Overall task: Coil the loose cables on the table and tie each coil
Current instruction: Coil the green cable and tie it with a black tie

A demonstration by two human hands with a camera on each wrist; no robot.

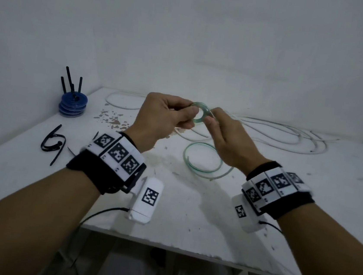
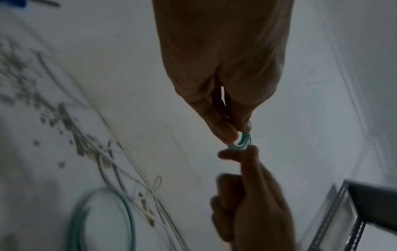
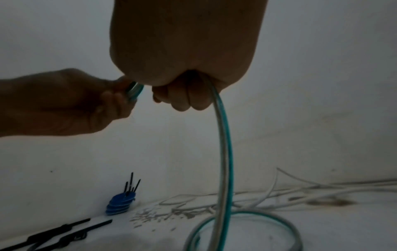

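Both hands [image 1: 162, 115] [image 1: 227, 140] around small, glossy green-tinted cable coil [image 1: 200, 113]

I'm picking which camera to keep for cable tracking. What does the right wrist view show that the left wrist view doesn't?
Only the right wrist view shows the green cable hanging from the right hand to its loops on the table, plus the blue discs and black ties.

Only the left wrist view shows a metal frame.

Both show the hands holding the small coil between them, the left hand pinching it, and the white cables.
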